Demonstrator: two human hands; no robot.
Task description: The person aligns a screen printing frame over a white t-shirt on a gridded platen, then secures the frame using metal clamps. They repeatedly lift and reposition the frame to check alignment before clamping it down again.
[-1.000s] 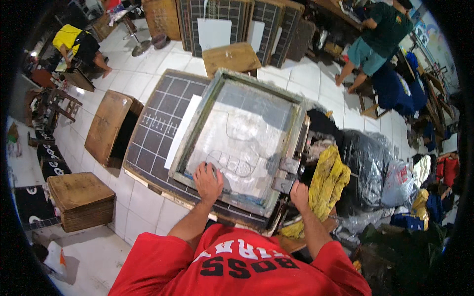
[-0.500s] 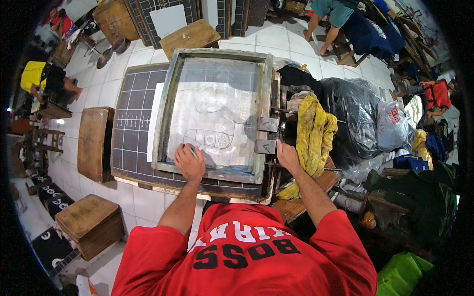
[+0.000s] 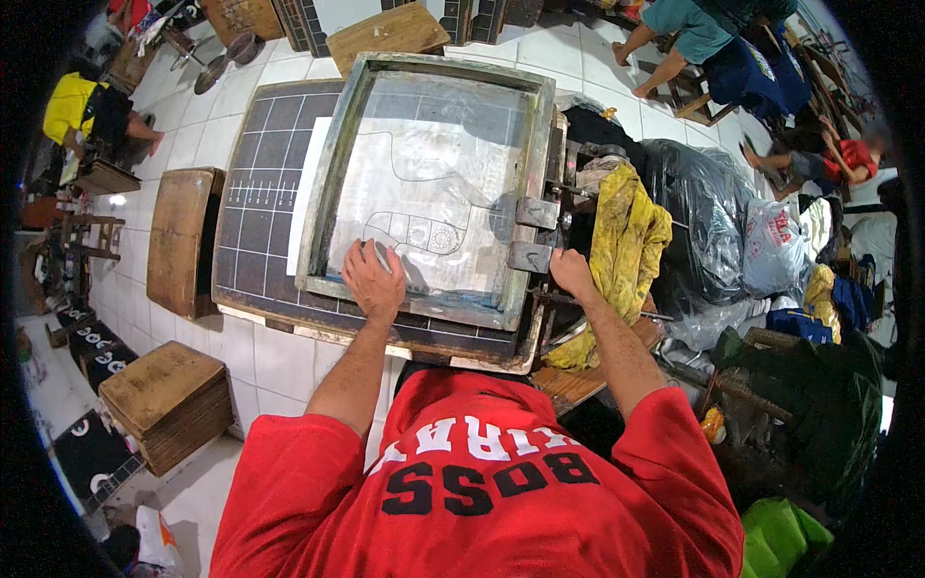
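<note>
A screen-printing frame [image 3: 332,178] with a weathered grey-green rim holds translucent mesh with a line drawing on it. Beneath it lies a dark gridded board [image 3: 260,144], a white sheet [image 3: 304,212] showing along the frame's left side. My left hand [image 3: 376,275] rests on the lower-left mesh with fingers spread and slightly bent. On the frame's right edge, metal clamps [image 3: 528,256] attach it to a hinge. My right hand [image 3: 570,272] is closed on the lower clamp's end, beside a stained yellow cloth [image 3: 626,231].
Wooden boards form stacks at left [image 3: 183,241] and lower left [image 3: 159,405]; another board [image 3: 385,34] stands behind the frame. Black plastic-wrapped bundles [image 3: 699,222] crowd the right. Other people appear at left [image 3: 72,111], top right [image 3: 674,39] and far right [image 3: 848,154].
My view has shifted, so the frame appears higher and straighter than a second ago, and a person in red has come into view at right. Both hands stay at the frame.
</note>
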